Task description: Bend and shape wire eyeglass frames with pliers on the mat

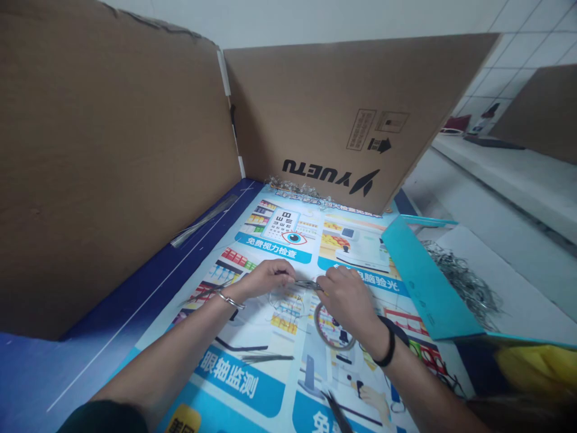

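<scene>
Head view, the only one, shows the left hand point(273, 278) and the right hand point(345, 294) near each other over the printed sheet point(270, 400). Between them is the slim grey piece point(307, 284), whose long axis goes from side to side, almost level, from one grip to the other. The left hand pinches its left end with thumb and finger; the right hand is curled around its right end, knuckles upward, so how its fingers press there I cannot tell. Neither hand is nearer, because the piece touches both. The ring-shaped roll point(336, 346) lies just beside the right hand, on the side toward the person. Closer to the person are the thin strips point(267, 358) and the dark pointed tool point(338, 412). At the right, the wire heap point(464, 279) sits in the blue box point(424, 288).
</scene>
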Motion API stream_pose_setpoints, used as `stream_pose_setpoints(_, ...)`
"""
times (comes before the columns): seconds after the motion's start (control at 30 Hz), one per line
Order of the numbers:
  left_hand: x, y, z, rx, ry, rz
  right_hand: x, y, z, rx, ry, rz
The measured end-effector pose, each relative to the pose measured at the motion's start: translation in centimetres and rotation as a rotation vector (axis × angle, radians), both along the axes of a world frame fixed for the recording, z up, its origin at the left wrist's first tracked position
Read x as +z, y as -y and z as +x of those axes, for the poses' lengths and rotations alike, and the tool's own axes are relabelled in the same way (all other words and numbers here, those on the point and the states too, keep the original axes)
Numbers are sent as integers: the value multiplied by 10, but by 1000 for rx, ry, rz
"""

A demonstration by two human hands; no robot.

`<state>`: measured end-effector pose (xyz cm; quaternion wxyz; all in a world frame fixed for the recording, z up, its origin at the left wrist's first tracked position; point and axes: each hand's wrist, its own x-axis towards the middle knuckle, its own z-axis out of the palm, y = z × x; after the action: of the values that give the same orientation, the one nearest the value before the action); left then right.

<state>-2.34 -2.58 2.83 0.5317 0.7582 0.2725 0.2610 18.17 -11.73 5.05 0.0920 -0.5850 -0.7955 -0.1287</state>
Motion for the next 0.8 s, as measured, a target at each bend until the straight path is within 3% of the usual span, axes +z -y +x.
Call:
stream_pose_setpoints(0.27,3,2,0,-60,-3,72,2,1,-1,-11,-6,-54)
stream_pose_setpoints(0.5,4,4,2,17,-27,-94,3,0,3,-36,-40,-31)
stream_pose_setpoints(0.8,-3,0,2,59,40,-138,3,1,5,-30,-48,25)
